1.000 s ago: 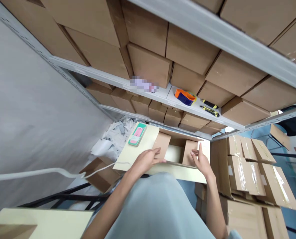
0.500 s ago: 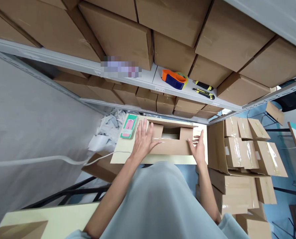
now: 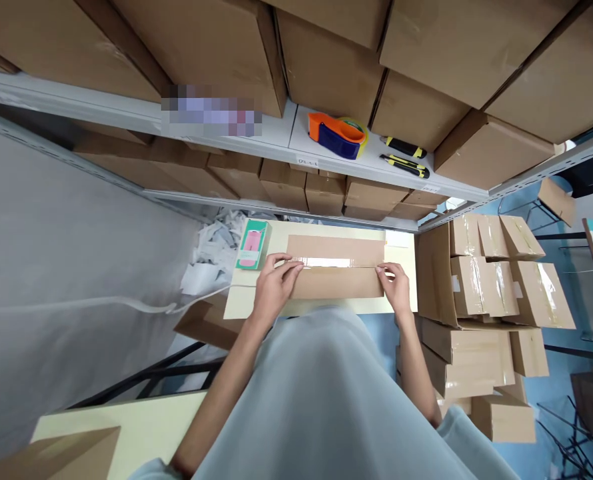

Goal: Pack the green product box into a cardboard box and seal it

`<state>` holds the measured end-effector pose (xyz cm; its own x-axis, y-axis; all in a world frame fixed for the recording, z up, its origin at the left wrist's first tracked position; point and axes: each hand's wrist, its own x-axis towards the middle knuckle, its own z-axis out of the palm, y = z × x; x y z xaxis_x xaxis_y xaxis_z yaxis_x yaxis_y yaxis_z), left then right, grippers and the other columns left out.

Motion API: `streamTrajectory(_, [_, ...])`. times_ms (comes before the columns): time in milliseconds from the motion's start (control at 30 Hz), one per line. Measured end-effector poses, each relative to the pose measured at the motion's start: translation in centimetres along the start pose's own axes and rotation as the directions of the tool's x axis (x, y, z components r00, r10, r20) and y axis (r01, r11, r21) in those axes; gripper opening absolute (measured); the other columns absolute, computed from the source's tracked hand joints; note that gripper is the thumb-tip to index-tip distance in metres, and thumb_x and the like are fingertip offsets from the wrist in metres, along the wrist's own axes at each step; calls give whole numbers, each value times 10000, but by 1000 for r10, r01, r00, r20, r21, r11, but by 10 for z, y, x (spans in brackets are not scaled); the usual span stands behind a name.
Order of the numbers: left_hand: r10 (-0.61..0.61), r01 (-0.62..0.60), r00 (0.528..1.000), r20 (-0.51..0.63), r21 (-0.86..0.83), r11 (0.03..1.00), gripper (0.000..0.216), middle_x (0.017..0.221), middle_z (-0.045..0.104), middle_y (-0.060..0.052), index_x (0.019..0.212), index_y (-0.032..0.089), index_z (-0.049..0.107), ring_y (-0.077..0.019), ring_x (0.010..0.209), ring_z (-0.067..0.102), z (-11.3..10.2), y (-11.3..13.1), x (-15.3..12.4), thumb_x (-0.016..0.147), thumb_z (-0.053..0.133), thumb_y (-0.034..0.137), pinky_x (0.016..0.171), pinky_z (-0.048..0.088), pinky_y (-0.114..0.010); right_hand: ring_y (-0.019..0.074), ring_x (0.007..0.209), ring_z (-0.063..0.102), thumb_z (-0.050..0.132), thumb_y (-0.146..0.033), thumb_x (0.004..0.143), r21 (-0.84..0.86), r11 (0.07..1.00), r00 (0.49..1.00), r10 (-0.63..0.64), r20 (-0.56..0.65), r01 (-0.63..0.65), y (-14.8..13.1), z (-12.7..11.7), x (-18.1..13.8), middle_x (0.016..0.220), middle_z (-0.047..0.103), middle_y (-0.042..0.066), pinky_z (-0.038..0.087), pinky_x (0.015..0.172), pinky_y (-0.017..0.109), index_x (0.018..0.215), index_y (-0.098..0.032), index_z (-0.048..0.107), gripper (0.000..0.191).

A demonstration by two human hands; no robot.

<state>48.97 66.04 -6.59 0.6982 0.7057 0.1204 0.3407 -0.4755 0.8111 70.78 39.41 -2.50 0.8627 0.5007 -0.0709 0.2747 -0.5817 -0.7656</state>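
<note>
A long cardboard box [image 3: 336, 284] lies on the pale yellow table, its two long top flaps folded down and meeting along the middle. Shiny clear tape [image 3: 324, 263] shows along part of that seam. At the left end of the seam, my left hand [image 3: 275, 283] has thumb and fingers closed on the box's flap edge. My right hand [image 3: 394, 285] pinches the flap edge at the right end. Beside my left hand stands a green and white box with a pink picture [image 3: 253, 245].
Above the table, a grey shelf [image 3: 276, 137] bears large cartons, an orange and blue tape dispenser [image 3: 337, 135] and two yellow-black utility knives [image 3: 405, 165]. Stacked taped cartons [image 3: 481, 287] stand at the right. White paper scraps [image 3: 211, 257] and a white cable [image 3: 141, 305] are left.
The box's long flaps have come down from standing open, covering the gap in its top. Both hands have gone from spread fingers to pinching at the seam's ends. The view has shifted slightly.
</note>
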Motion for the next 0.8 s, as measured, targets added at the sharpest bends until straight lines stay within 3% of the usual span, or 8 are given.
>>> streamTrajectory(133, [-172, 173, 984, -53, 5, 985, 217, 1175, 681, -103, 1062, 215, 845, -289, 1164, 707, 8, 1, 7, 936, 778, 379, 1082, 584, -431, 240, 994, 792, 643, -480, 1014, 16, 994, 994, 105, 6, -105, -4, 1, 4, 1214, 781, 104, 645, 909, 379, 1050, -222, 802, 305])
streamTrajectory(367, [-240, 238, 970, 22, 73, 968, 290, 1193, 638, -94, 1110, 215, 840, -288, 1179, 687, 4, 3, 20, 865, 796, 363, 1051, 594, -416, 200, 934, 767, 667, -249, 994, -317, 938, 969, 197, 146, -143, -29, -9, 32, 1149, 760, 38, 559, 924, 339, 1024, -250, 770, 107])
streamTrajectory(467, [-305, 305, 949, 79, 20, 952, 322, 1175, 631, -85, 1098, 215, 848, -280, 1201, 678, 0, 0, 25, 815, 792, 358, 961, 620, -365, 203, 926, 743, 644, -183, 1004, -447, 888, 946, 232, 227, -111, -37, -14, 41, 1176, 741, 51, 534, 934, 344, 1045, -246, 776, 152])
streamTrajectory(567, [-360, 359, 926, 112, 30, 933, 343, 1160, 631, -81, 1101, 213, 851, -278, 1189, 674, -1, -2, 29, 782, 793, 325, 985, 620, -360, 225, 939, 729, 618, -166, 1026, -518, 854, 932, 218, 288, -40, -42, -16, 47, 1174, 717, 78, 525, 942, 355, 1063, -228, 776, 174])
streamTrajectory(800, [-426, 416, 903, 57, 137, 899, 378, 1121, 624, -85, 1108, 195, 857, -297, 1144, 668, 3, 3, 31, 746, 816, 296, 1059, 589, -416, 267, 922, 721, 552, -100, 1030, -635, 769, 879, 249, 408, 77, -55, -10, 61, 1189, 675, 161, 535, 919, 402, 1053, -150, 781, 236])
